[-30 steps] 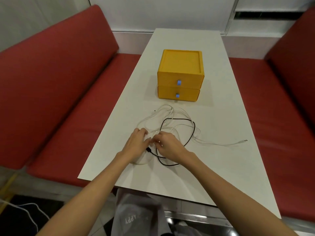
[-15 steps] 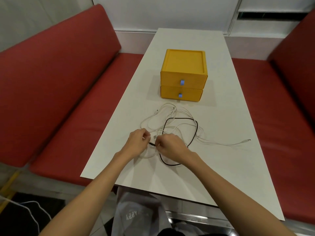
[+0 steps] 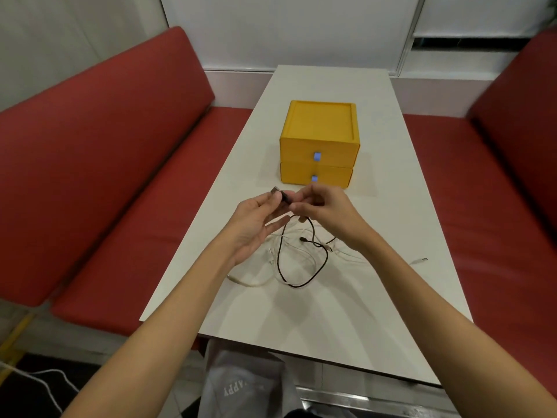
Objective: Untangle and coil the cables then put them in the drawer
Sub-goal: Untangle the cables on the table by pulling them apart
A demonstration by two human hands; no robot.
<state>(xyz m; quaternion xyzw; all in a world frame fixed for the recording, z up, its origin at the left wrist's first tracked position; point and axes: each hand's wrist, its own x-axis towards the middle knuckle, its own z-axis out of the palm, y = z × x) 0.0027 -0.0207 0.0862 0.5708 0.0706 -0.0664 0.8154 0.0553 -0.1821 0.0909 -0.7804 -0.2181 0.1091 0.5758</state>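
Observation:
My left hand (image 3: 256,224) and my right hand (image 3: 325,211) are raised above the white table (image 3: 391,297), both gripping the plug end of a black cable (image 3: 289,263). The plug sticks out between thumb and fingers of the left hand. From the hands the black cable hangs down in a loop onto a tangle of white cables (image 3: 259,280) on the table. A yellow two-drawer box (image 3: 321,146) with blue pull tabs stands beyond my hands, both drawers closed.
Red padded benches (image 3: 105,164) run along both sides of the table. One white cable end (image 3: 420,260) trails toward the right edge. A grey garment (image 3: 241,384) lies in my lap below the near edge.
Both hands lifted off the table with the black cable's plug end, pulling part of the black cable up out of the tangle. The camera view tilted and moved closer.

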